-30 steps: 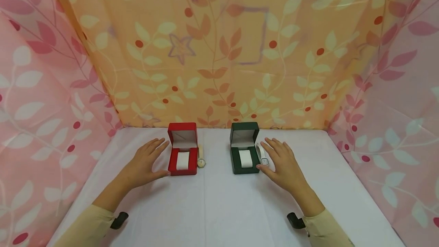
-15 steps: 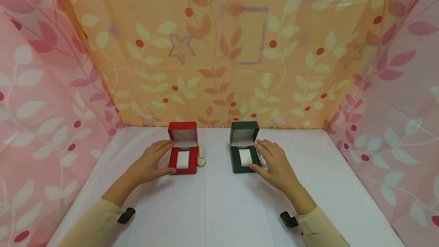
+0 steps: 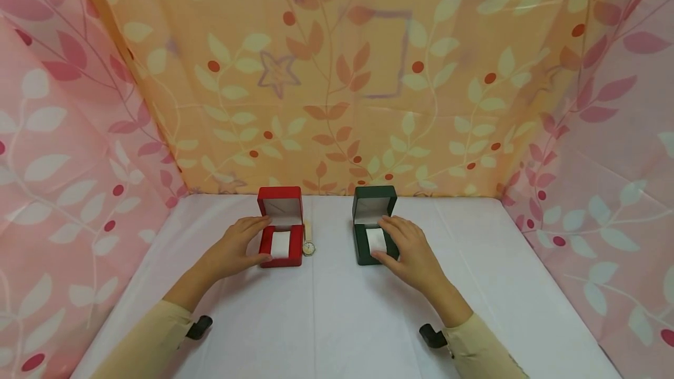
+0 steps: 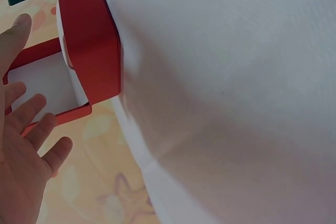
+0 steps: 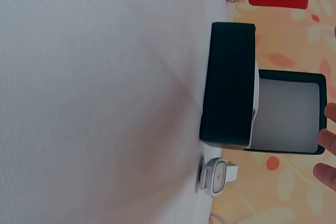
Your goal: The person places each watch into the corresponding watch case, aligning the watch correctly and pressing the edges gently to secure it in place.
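In the head view a red watch box (image 3: 296,244) stands with its lid up and a white cushion (image 3: 281,244) inside. My left hand (image 3: 231,254) is at its left side, fingers spread and overlapping the box edge. A watch with a pale strap (image 3: 309,244) lies along the box's right side. Farther right is a dark green watch box (image 3: 375,193), also with its lid raised and a white cushion (image 3: 376,240). Over its right part hovers my right hand (image 3: 413,256), fingers extended. A white watch (image 5: 216,177) beside the green box shows in the right wrist view; the hand hides it in the head view.
Both boxes stand on a white cloth-covered table (image 3: 316,320), toward its back edge. An orange leaf-patterned curtain (image 3: 337,104) hangs behind, with pink patterned curtains (image 3: 68,162) at the sides. Black wrist cameras (image 3: 199,327) sit by both sleeves.
My right hand has moved left from beside the green box to over it, covering the white watch from the head view. My left hand has shifted slightly right to the red box's edge.
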Demonstrator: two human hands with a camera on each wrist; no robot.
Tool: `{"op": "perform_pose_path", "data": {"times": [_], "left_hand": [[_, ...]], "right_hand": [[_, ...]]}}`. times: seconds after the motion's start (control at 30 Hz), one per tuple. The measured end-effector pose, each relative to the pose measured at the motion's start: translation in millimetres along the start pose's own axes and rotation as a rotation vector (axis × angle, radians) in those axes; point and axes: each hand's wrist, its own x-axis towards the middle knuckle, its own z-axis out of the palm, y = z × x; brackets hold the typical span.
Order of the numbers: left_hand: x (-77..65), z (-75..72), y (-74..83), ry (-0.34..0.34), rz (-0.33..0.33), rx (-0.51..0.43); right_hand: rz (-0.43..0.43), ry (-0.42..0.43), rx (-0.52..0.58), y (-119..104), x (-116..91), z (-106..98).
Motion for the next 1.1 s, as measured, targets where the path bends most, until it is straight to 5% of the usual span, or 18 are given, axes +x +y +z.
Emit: {"op": "perform_pose_path", "data": {"times": [0.33,1.1], "left_hand": [[3.0,1.8,-2.0,-0.003,0.032,-0.023],[12.9,14.3,-6.9,-0.044,-0.007,-0.029]], "right_hand": [[0.024,-0.049,0.044,-8,7,11],[0.055,-0.15,0.097,-32,26,39]]}}
